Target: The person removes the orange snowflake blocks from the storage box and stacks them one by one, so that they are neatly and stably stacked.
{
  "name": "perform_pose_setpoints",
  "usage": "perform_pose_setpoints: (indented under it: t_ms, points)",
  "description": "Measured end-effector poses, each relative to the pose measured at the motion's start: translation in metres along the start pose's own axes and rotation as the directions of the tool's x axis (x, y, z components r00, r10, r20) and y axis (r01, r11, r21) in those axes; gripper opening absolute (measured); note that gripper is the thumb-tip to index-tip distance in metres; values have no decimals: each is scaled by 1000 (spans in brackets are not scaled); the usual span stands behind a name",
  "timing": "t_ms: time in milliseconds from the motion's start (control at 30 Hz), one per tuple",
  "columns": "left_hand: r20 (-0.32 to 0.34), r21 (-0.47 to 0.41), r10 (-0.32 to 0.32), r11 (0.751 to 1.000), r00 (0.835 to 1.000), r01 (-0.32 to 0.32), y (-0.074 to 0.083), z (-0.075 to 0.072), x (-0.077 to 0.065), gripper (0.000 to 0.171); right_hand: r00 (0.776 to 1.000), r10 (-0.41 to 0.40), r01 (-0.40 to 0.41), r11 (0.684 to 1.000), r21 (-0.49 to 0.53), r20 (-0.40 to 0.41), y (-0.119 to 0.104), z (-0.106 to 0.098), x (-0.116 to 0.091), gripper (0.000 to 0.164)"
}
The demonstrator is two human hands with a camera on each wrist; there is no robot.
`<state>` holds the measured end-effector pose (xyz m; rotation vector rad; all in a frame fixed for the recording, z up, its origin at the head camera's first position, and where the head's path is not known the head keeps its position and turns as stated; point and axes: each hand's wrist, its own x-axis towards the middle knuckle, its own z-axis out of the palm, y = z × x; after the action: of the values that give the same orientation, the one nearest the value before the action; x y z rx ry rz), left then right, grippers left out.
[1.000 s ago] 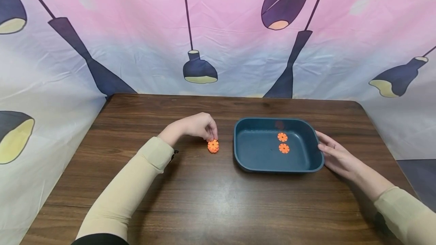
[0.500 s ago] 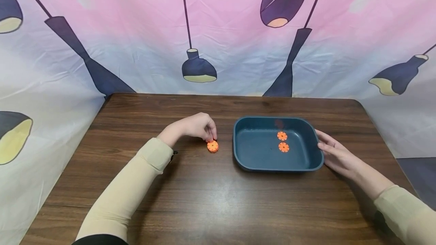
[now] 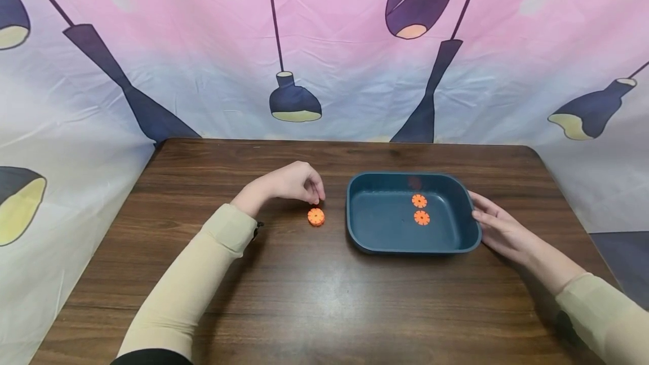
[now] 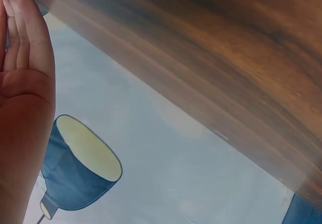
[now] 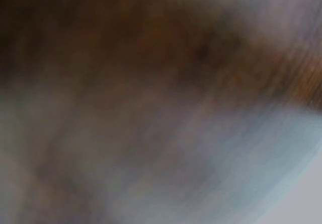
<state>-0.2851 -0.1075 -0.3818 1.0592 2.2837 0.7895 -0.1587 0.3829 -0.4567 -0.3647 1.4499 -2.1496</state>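
My left hand point(image 3: 296, 182) hovers just above a small stack of orange notched discs point(image 3: 316, 217), thumb and fingertips drawn together. Whether a disc is between those fingertips cannot be made out. In the left wrist view, part of the left hand point(image 4: 25, 58) shows at the left edge, its fingertips cut off. My right hand point(image 3: 504, 232) rests against the right end of a dark blue tray point(image 3: 375, 251), with fairly straight fingers along the outside wall and the thumb at the rim. Two flat orange discs, a far disc point(image 3: 419, 201) and a near disc point(image 3: 422, 218), lie inside the tray.
Both sit on a brown wooden table point(image 3: 304, 297). A cloth backdrop printed with lamps point(image 3: 296, 100) hangs behind the table's far edge. The stack lies left of the tray, a short gap apart. The right wrist view is too blurred to read.
My left hand has risen slightly off the stack, whose discs look more evenly aligned than a second ago. The right hand and tray have stayed put; the view has shifted a little.
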Motion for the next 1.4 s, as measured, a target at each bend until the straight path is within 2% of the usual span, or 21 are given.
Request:
perform_pose_setpoints:
  t_ms: [167, 400, 733, 1000, 1167, 1400]
  points:
    - [-34, 9, 47, 999, 998, -47, 7, -3, 6, 10, 1000, 2, -2, 1000, 11, 3, -1, 0, 1, 52]
    - [-58, 22, 78, 997, 995, -76, 23, -5, 18, 11, 1000, -1, 1, 1000, 0, 5, -2, 1, 1, 51]
    - [-47, 0, 158, 987, 986, -158, 45, -1, 46, 14, 1000, -13, 12, 1000, 20, 26, -2, 0, 1, 53]
    - [-14, -3, 203, 979, 979, -203, 61, 7, 72, 14, 1000, -12, 11, 1000, 13, 20, -1, -1, 0, 53]
    - [-1, -1, 218, 976, 976, -218, 66, 18, 86, 14, 1000, -14, 14, 1000, 13, 18, -1, 0, 0, 53]
    - [7, -11, 226, 974, 974, -226, 73, 31, 99, 16, 999, -16, 15, 999, 31, 32, -1, 1, 0, 53]
